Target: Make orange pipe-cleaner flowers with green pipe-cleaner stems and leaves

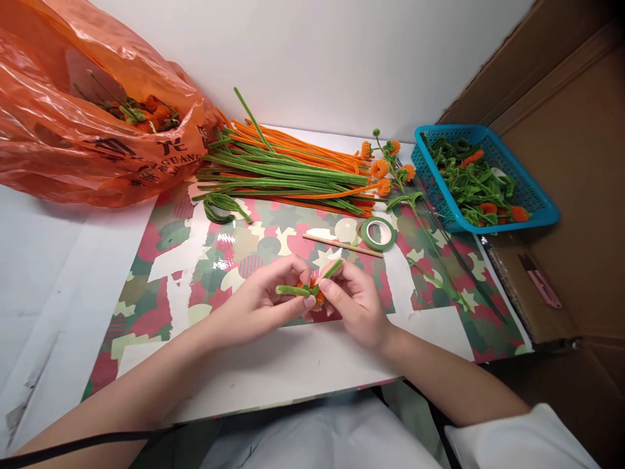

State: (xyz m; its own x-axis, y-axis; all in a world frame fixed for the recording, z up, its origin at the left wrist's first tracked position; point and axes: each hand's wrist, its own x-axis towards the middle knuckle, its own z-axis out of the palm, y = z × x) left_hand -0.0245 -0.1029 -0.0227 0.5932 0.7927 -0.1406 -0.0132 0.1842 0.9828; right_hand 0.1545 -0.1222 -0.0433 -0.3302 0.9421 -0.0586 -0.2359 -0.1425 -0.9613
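Note:
Over the front middle of the table, both my hands pinch one small pipe-cleaner flower [318, 297], orange with green strips sticking out of it. My left hand [273, 293] is closed on its left side, thumb by a green strip that points left. From the other side my right hand [356, 296] grips it, thumb and finger at a green strip that slants up and right. Much of the orange part is hidden behind my fingers. Just beyond my hands lie a thin wooden stick [342, 245] and a roll of green tape [378, 234].
Green and orange pipe cleaners [293, 166] lie bundled at the back. Finished orange flowers on a stem [381, 169] rest beside them. A blue basket [488, 225] of green and orange pieces stands right, near a pink-handled cutter [541, 283]. An orange plastic bag [58, 156] bulges at left.

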